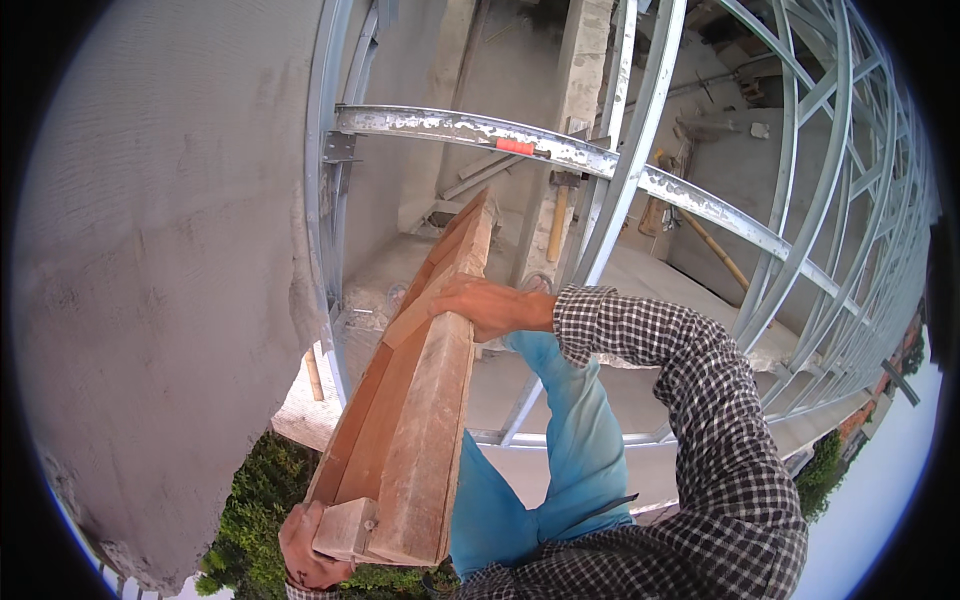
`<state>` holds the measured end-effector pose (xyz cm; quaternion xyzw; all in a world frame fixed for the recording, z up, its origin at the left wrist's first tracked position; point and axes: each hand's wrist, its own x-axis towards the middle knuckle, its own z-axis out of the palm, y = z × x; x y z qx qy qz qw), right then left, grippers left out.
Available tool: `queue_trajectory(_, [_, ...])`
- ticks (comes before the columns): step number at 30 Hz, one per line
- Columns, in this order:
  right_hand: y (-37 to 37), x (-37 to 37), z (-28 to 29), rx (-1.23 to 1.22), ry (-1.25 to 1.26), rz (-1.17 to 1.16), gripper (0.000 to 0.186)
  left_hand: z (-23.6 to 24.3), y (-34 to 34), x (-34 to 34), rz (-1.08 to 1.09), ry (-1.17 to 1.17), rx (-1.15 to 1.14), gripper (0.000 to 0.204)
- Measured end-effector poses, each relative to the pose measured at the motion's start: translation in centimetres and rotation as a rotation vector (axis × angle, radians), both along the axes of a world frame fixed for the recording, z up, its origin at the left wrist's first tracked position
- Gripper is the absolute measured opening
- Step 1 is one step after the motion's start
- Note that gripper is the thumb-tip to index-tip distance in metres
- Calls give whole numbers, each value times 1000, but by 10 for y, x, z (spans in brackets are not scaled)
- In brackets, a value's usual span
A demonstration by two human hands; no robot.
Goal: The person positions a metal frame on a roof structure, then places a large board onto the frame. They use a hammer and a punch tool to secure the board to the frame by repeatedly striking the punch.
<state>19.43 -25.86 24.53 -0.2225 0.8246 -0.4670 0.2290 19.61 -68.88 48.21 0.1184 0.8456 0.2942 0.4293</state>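
Note:
A long piece of joined wooden planks (415,420) slants across my front, its near end low and its far end up by the metal frame. My right hand (485,305) is closed over its right edge, about midway along, with the thumb side hidden. Down at the near end, my left hand (310,550) grips the left corner beside a short wooden block (346,530). Dusty pale smears cover the thick right-hand plank; the inner boards are reddish brown.
A grey plastered wall (160,250) rises on the left. Metal studs (635,150) and a curved rail (450,125) stand ahead, bearing a red-handled tool (515,146) and a hammer (558,220). Green foliage (255,505) shows far below. A wooden pole (715,250) leans beyond the studs.

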Motion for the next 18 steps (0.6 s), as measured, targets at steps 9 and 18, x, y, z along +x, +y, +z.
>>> queue_trajectory(9, [-2,43,86,41,-26,-206,44,63,2,-31,-21,-23,18,57])
queue_trajectory(18, [-67,73,114,55,40,-8,53,153,-62,-28,-159,-549,-18,76])
